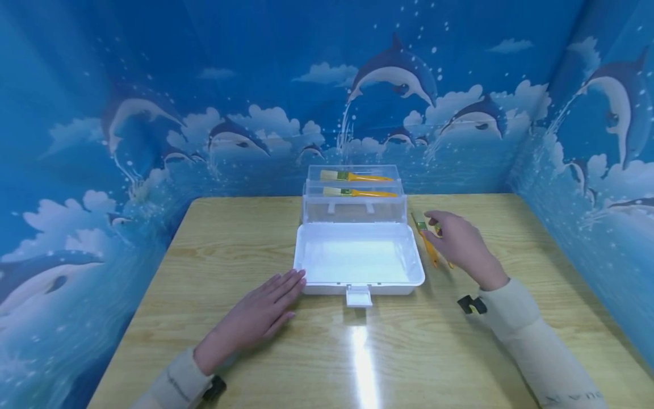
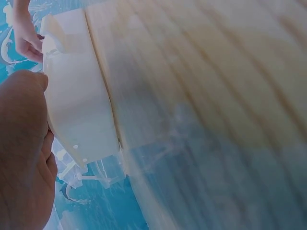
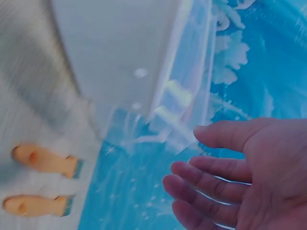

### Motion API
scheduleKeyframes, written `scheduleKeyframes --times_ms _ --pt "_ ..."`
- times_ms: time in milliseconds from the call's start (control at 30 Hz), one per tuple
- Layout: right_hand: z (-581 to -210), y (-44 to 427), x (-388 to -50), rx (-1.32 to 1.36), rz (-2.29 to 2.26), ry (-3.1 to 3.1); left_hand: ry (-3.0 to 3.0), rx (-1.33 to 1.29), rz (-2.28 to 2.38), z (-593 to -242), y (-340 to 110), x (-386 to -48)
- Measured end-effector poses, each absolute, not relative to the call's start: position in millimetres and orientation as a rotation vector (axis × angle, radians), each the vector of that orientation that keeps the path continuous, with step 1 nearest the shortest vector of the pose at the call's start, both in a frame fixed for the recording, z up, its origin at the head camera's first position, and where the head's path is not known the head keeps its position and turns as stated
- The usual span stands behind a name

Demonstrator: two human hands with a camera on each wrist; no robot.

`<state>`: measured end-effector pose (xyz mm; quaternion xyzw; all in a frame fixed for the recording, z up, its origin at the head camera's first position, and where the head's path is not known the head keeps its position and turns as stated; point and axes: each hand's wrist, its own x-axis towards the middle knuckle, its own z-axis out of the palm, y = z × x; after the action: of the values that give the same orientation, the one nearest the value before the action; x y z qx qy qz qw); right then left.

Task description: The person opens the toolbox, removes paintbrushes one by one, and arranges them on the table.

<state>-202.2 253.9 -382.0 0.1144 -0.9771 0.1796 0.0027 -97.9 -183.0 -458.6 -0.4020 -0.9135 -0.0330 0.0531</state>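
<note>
A white plastic box (image 1: 359, 258) stands unlidded on the table, its inside bare. Behind it rise clear tiered trays (image 1: 334, 211) carrying two flat paintbrushes with yellow handles, an upper paintbrush (image 1: 370, 177) and a lower paintbrush (image 1: 372, 193). My left hand (image 1: 263, 307) lies with straight fingers, fingertips at the box's front left corner. To the box's right, my right hand (image 1: 460, 236) hovers over two more paintbrushes on the table; one paintbrush (image 1: 428, 247) shows clearly, the other is largely covered. The right wrist view shows that hand's relaxed fingers (image 3: 211, 184) holding nothing.
A front latch (image 1: 359, 296) hangs down from the box toward me. The wooden table (image 1: 240, 238) ends at the back and sides against a blue dolphin-print curtain (image 1: 265, 68). A bright light reflection runs along the table in front of the box.
</note>
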Motion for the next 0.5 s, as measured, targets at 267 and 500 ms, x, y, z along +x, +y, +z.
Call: scheduleKeyframes --times_ms 267,500 --pt "-369 235 -198 0.437 0.515 -3.041 -2.791 -1.211 -0.108 -459 -183 -98" --pt "-363 225 -203 0.523 0.525 -2.977 -2.783 -1.222 -0.095 -459 -183 -98"
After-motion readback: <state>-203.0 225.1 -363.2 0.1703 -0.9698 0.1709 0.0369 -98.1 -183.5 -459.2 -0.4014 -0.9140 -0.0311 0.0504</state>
